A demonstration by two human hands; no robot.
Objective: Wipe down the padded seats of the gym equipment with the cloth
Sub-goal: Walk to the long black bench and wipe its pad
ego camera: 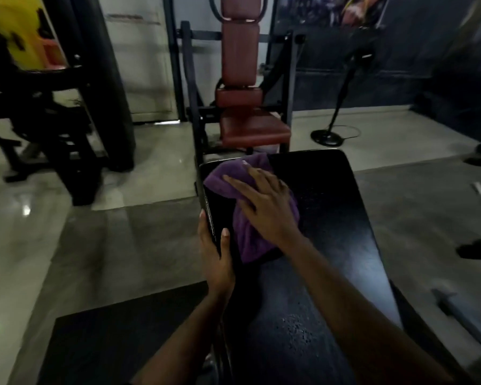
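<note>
1. Purple cloth lies bunched on the far left part of the black bench pad, close to its top corner.
2. Risk, as I judge it: the cloth is wadded rather than spread, so a stroke could skip strips of the pad. The specks that look like droplets nearer the person could be left behind. Near the edge, the cloth could slide off onto the floor.
3. Right hand presses flat on the cloth with fingers spread and straight, its forearm reaching diagonally across the pad.
4. Left hand clasps the pad's left edge, thumb on top and fingers over the side, just beside the cloth.
5. Beyond stands a red-brown padded seat with its backrest, well apart from the cloth.
</note>
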